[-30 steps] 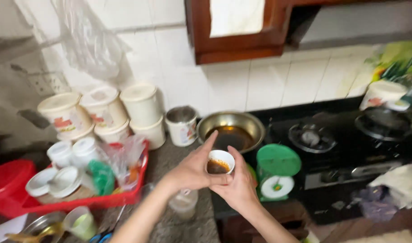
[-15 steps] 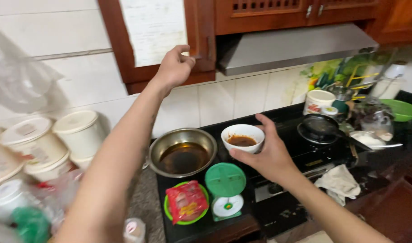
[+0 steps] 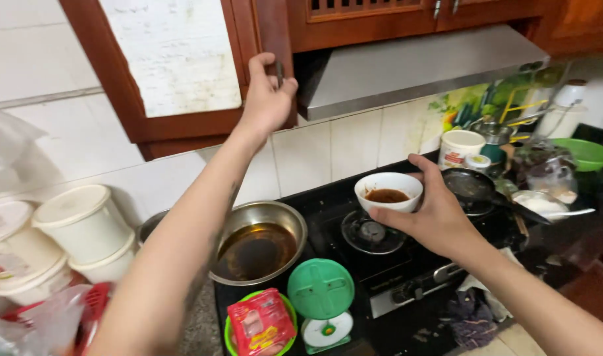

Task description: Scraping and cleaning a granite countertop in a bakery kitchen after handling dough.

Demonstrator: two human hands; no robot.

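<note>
My left hand (image 3: 267, 99) is raised and gripping the small handle on the edge of a wooden cabinet door (image 3: 183, 72) with a pale panel. My right hand (image 3: 428, 211) holds a small white bowl (image 3: 388, 191) with dark brown sauce in it, above the black stove's left burner (image 3: 373, 234). A steel bowl (image 3: 258, 245) holding dark liquid sits left of the burner, under my left forearm.
A green kitchen scale (image 3: 321, 300) and a green dish with a red packet (image 3: 260, 323) stand at the front. White lidded tubs (image 3: 81, 221) are on the left. A dark pan (image 3: 476, 186), a white mug (image 3: 461, 148) and a green basin (image 3: 588, 155) crowd the right. A steel hood (image 3: 413, 69) hangs overhead.
My left hand left the bowl and rose to the cabinet door, now closed on its handle. My right hand carried the bowl right, over the stove burner. The view swung right and upward.
</note>
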